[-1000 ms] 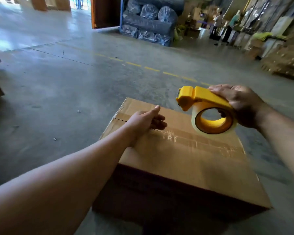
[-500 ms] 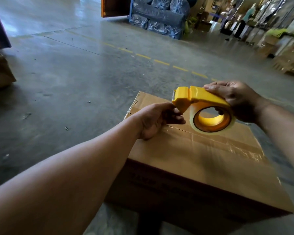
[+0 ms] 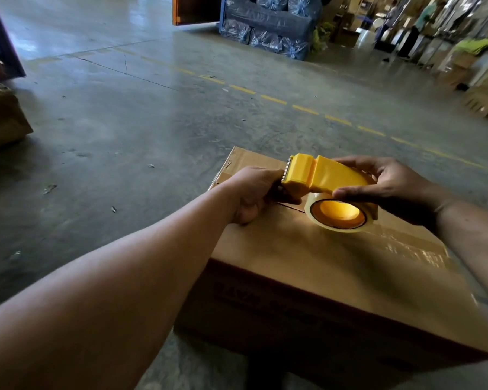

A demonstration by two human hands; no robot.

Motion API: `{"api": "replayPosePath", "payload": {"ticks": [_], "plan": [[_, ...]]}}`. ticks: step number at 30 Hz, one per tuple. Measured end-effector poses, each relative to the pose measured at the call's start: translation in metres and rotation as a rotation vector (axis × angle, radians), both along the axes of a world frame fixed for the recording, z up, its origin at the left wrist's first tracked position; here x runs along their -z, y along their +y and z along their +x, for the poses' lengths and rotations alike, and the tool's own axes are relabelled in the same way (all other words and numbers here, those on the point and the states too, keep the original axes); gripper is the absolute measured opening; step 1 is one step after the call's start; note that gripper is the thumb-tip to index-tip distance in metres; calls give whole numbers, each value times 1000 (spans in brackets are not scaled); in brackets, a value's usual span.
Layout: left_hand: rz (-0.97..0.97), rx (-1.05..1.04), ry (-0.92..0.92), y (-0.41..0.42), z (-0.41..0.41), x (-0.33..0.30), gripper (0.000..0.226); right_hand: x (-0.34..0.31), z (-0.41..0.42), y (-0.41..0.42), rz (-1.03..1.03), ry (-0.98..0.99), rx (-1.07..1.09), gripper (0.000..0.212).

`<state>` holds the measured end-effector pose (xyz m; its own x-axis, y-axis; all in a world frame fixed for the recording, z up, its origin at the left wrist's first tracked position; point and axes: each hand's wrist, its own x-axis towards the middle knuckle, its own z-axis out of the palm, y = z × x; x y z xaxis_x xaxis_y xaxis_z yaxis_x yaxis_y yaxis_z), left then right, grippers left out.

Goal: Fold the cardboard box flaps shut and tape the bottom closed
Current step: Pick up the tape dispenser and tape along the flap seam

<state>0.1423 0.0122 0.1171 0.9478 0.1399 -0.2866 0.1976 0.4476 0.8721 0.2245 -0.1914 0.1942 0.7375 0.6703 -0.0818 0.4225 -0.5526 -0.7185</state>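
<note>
A brown cardboard box point(image 3: 307, 257) stands on the concrete floor in front of me, flaps folded flat, with a shiny strip of clear tape point(image 3: 406, 243) along the right part of the centre seam. My right hand point(image 3: 389, 187) grips a yellow tape dispenser point(image 3: 324, 175) holding a roll of clear tape point(image 3: 338, 215), just above the box top. My left hand point(image 3: 254, 192) is curled at the dispenser's toothed front end, fingers pinched under the blade; the tape end itself is hidden by the fingers.
Bare concrete floor point(image 3: 141, 130) with a dashed yellow line point(image 3: 273, 99) lies beyond the box. Another cardboard box point(image 3: 0, 119) sits at far left. Wrapped blue bundles point(image 3: 268, 26) and people at shelves point(image 3: 414, 26) are in the background.
My left hand slid from flat on the box top to the dispenser's front end and closed there. The dispenser tilted flatter and dropped slightly toward the box.
</note>
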Motion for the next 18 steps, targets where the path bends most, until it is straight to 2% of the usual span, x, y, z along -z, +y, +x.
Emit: {"api": "replayPosePath", "payload": {"ticks": [3, 8, 14, 18], "plan": [[0, 1, 12, -1, 0, -3, 26, 4, 0, -4, 57, -16, 3, 65], [52, -5, 44, -5, -1, -7, 26, 11, 10, -11, 66, -203, -28, 55], [72, -21, 89, -4, 0, -9, 28, 24, 12, -14, 7, -284, -120, 71], [268, 19, 124, 1, 2, -14, 24, 26, 17, -17, 72, -254, -137, 71]]}}
